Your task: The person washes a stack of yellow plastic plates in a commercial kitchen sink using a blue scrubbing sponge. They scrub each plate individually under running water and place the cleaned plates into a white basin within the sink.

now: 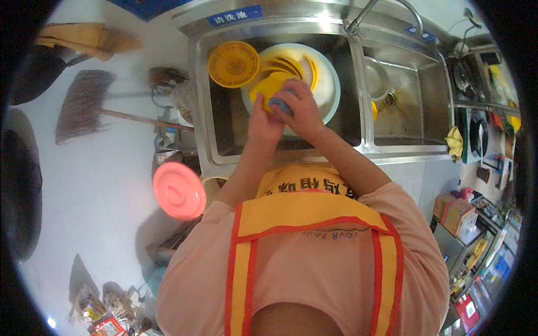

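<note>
My left hand (pixel 265 124) grips the edge of a yellow dish (pixel 265 89), held tilted over a pale round basin (pixel 334 96) in the left sink bowl. In my right hand (pixel 300 110) is a blue sponge or cloth (pixel 280 105), pressed near the dish; the fingers partly hide it. Several yellow plates (pixel 290 63) lean in the basin among whitish suds. Beside the basin, at its upper left, a yellow patterned plate or bowl (pixel 233 64) rests, overlapping the rim.
To the right is a second steel sink bowl (pixel 403 122) with a round metal strainer or pot (pixel 375 77) and a drain. A curved faucet (pixel 357 25) rises behind the divider. Left of the sink are a pink lid (pixel 179 191) and a broom (pixel 84 107). A yellow cloth (pixel 454 143) hangs at the right edge.
</note>
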Demonstrator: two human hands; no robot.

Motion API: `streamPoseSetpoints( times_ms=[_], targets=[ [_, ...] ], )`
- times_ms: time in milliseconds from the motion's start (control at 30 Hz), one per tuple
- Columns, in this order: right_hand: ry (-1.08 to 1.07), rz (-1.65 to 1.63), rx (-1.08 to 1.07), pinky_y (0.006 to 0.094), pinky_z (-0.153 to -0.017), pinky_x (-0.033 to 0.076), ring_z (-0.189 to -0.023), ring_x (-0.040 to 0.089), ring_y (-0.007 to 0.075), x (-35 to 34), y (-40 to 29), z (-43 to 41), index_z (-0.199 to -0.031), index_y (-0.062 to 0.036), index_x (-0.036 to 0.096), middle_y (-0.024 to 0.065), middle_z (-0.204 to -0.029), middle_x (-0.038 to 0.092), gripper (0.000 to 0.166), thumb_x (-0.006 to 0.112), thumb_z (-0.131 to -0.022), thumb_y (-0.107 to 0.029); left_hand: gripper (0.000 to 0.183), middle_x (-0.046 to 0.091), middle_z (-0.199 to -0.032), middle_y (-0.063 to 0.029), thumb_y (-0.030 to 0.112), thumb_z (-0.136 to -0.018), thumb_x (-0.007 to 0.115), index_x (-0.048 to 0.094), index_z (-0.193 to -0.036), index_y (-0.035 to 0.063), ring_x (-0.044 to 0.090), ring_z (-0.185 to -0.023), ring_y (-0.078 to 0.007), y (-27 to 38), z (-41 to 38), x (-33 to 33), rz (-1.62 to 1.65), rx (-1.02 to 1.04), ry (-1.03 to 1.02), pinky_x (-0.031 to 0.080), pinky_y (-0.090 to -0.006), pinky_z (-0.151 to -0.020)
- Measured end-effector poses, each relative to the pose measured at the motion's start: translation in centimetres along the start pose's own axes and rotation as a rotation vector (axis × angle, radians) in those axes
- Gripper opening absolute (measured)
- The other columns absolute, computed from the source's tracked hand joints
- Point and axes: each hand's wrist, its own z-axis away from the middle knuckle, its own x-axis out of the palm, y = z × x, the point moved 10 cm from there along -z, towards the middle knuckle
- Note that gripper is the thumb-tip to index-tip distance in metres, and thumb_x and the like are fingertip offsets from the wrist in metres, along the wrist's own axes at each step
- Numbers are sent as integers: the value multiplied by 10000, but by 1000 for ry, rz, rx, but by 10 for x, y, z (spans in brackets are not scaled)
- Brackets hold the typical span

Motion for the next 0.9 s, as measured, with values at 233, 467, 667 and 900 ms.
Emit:
streamPoseSetpoints(
  times_ms=[233,467,667,900],
  targets=[
    [-137,-259,739,468,-806,448,-909,559,407,36,182,48,-1017,6,585,246,-948,571,357,577,-879,-323,414,525,-1285,-148,280,-994,360,433,-1302,14,457,-1241,-268,-22,-1,-23,483,-101,120,359,-412,-1061],
    [-389,42,559,464,-904,430,-1068,531,432,79,241,102,-1222,-72,560,299,-1169,518,385,523,-919,-307,417,546,-1270,-142,248,-957,443,449,-1303,17,508,-1192,-266,45,-17,0,122,70,80,372,-413,-1042],
    [-446,143,446,504,-1005,354,-1213,403,490,72,221,114,-1327,-175,484,304,-1364,360,394,494,-941,-250,346,579,-1190,-172,213,-911,510,553,-1216,56,503,-1195,-257,63,-88,-38,-1829,241,293,329,-490,-1037],
    [-394,37,520,521,-973,387,-1161,462,463,56,237,113,-1272,-137,525,285,-1318,418,387,559,-896,-220,450,437,-1338,-213,241,-913,488,438,-1347,136,403,-1256,-382,43,-116,-51,-2373,390,334,152,-671,-1029]
  ],
)
